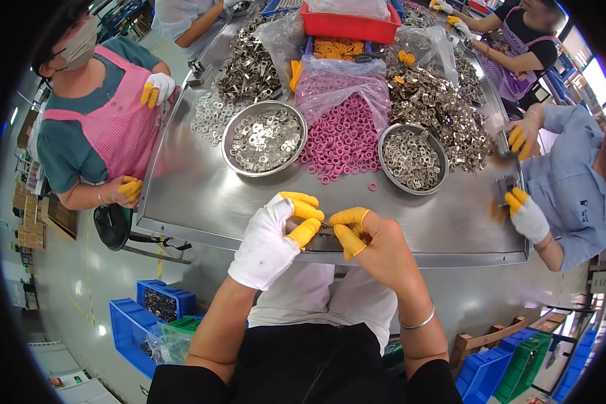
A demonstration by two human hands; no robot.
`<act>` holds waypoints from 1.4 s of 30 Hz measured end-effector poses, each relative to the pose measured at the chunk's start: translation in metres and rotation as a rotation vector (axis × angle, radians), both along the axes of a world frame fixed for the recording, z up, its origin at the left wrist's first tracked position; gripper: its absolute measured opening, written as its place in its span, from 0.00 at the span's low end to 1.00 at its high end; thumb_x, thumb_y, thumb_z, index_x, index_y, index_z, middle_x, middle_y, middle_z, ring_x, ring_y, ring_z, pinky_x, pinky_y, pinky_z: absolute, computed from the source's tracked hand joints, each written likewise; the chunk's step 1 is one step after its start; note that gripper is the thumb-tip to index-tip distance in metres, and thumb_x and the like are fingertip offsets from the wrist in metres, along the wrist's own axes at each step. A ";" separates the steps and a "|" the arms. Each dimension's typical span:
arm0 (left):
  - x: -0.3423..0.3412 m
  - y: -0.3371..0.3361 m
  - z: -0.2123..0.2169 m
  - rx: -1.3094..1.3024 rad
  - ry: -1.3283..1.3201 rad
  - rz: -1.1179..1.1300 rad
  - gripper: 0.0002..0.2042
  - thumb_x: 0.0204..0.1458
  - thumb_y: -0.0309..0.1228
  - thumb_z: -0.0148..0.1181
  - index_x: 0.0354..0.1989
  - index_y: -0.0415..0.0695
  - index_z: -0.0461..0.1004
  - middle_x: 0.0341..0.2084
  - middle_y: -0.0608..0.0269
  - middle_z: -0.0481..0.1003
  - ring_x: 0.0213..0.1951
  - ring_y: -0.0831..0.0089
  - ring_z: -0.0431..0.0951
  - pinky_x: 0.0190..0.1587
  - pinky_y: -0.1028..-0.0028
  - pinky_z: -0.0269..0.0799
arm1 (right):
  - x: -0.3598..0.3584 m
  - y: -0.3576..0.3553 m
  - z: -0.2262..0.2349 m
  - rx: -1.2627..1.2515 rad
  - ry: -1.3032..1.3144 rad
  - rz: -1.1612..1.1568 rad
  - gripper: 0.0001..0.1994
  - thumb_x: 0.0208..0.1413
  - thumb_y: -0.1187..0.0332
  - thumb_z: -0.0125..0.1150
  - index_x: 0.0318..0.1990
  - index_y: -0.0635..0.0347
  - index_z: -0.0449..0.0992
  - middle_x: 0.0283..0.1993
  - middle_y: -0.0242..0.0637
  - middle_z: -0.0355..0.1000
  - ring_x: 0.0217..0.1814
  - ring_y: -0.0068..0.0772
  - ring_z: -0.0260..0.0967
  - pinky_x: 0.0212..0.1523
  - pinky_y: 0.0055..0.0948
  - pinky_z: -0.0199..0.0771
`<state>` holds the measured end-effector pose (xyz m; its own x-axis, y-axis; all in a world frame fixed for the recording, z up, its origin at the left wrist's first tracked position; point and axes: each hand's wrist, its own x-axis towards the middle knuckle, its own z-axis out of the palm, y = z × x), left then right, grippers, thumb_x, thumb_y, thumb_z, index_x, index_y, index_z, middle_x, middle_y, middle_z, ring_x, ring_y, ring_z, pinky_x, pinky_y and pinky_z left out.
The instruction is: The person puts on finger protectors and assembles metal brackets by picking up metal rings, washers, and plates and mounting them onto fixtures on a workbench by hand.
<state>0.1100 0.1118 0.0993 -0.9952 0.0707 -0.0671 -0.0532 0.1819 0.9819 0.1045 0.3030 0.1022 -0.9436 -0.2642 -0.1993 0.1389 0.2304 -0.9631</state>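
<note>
My left hand [266,232], in a white glove with yellow finger covers, is closed in a pinch at the table's near edge. Facing it, my right hand [380,249] wears yellow covers on bare fingers and is closed too. Between the fingertips shows a small dark metal part [326,227]; its exact kind is too small to make out. Beyond my hands, a round steel bowl [262,172] holds flat metal pieces with holes. To its right stands a smaller steel bowl [414,192] of similar metal pieces. Pink rings [343,141] lie heaped between the bowls.
Heaps of metal parts [441,114] cover the far right and far left of the steel table [202,202]. A red bin [350,25] and orange parts [337,48] stand at the back. Co-workers sit along both sides. Blue crates [131,333] stand on the floor, lower left.
</note>
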 end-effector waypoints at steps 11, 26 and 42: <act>-0.019 0.020 0.000 -0.332 -0.066 -0.164 0.03 0.47 0.23 0.61 0.30 0.38 0.77 0.47 0.59 0.74 0.32 0.69 0.75 0.38 0.74 0.74 | -0.012 0.005 -0.044 0.900 0.678 -0.285 0.11 0.54 0.69 0.62 0.45 0.55 0.79 0.37 0.36 0.69 0.29 0.39 0.70 0.29 0.33 0.70; -0.044 -0.012 -0.027 0.131 -0.231 -0.289 0.26 0.51 0.22 0.55 0.61 0.38 0.64 0.56 0.54 0.68 0.53 0.69 0.71 0.56 0.75 0.65 | 0.013 -0.018 -0.053 -0.234 0.504 -0.482 0.09 0.42 0.67 0.63 0.31 0.61 0.75 0.34 0.41 0.71 0.31 0.42 0.68 0.36 0.41 0.67; -0.059 -0.077 -0.042 0.286 -0.315 -0.359 0.32 0.52 0.31 0.59 0.68 0.42 0.57 0.63 0.56 0.63 0.62 0.65 0.67 0.63 0.70 0.63 | 0.015 -0.057 -0.065 0.148 0.768 -0.555 0.07 0.47 0.70 0.59 0.34 0.59 0.75 0.36 0.40 0.71 0.36 0.40 0.63 0.39 0.34 0.62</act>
